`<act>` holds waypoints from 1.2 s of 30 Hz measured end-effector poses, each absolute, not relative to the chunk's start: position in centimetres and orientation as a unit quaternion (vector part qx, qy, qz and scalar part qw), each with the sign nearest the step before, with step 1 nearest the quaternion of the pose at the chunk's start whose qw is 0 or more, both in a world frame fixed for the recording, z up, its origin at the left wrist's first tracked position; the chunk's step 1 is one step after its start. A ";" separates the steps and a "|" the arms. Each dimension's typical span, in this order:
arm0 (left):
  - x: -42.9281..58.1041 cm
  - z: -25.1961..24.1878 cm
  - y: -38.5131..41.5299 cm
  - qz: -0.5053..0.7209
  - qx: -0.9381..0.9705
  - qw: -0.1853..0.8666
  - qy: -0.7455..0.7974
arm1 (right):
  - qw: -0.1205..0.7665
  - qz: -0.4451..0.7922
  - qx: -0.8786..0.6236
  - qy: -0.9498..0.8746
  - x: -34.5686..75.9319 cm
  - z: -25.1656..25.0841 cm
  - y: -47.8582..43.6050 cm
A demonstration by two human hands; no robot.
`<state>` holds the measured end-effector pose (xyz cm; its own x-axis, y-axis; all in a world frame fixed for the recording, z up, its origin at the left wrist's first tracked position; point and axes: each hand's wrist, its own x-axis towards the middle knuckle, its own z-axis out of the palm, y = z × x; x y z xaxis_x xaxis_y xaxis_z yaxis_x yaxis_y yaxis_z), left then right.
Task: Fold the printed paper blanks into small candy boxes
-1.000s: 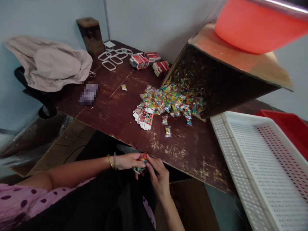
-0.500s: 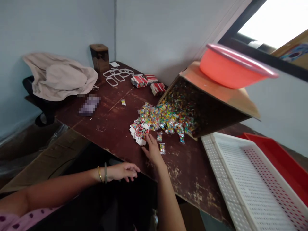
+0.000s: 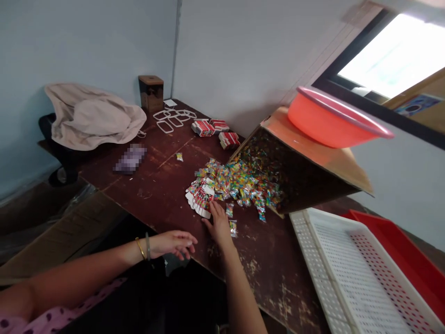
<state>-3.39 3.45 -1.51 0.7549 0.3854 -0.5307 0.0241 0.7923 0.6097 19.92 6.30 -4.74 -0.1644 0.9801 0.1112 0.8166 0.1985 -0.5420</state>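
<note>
My right hand (image 3: 219,226) reaches over the table with its fingertips at the near right edge of a fanned pile of small flat printed cartons (image 3: 200,198). Its thumb and fingers are apart, and I see nothing lifted in them. My left hand (image 3: 174,244) hovers by the table's front edge, fingers loosely spread and holding nothing. Just behind the cartons lies a heap of small clear packets of colourful candy (image 3: 239,181). It spills from a cardboard box (image 3: 313,160) tipped on its side. Two loose packets (image 3: 232,227) lie right of my right hand.
An orange basin (image 3: 333,120) rests on the tipped box. White perforated trays (image 3: 333,260) and a red tray (image 3: 396,241) stand at the right. Bundled red-and-white cartons (image 3: 203,128), white rings (image 3: 165,126), a brown container (image 3: 151,93) and a beige hat (image 3: 97,118) lie farther back.
The view has tilted, so the scene sits lower in the picture. My left hand has come slightly closer to the table's edge. My right hand stays by the cartons.
</note>
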 end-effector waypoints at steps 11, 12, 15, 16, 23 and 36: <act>-3.9 -2.0 4.1 0.189 0.171 0.928 0.272 | 0.289 0.221 -0.585 -0.725 17.0 -1.6 1.2; -3.6 -2.2 4.1 0.203 0.151 0.926 0.279 | 0.285 0.235 -0.565 -0.738 15.8 -0.9 -0.6; -2.6 -2.7 3.5 0.192 0.206 0.890 0.358 | 0.290 0.271 -0.552 -0.733 13.2 0.3 -4.3; -2.2 -2.8 3.1 0.177 0.256 0.871 0.380 | 0.299 0.265 -0.572 -0.716 13.0 0.4 -4.8; -0.6 -1.9 0.2 0.108 0.424 0.821 0.366 | 0.310 0.356 -0.614 -0.633 14.8 0.1 -3.7; -1.9 -0.6 0.4 0.112 0.509 0.759 0.391 | 0.326 0.532 -0.553 -0.552 15.7 4.3 -4.3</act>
<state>-1.88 0.43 -0.57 0.6701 0.5669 -0.4792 0.2280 0.4572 0.8596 15.66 -4.32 4.33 -0.1749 0.9579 -0.2278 0.2638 -0.1773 -0.9481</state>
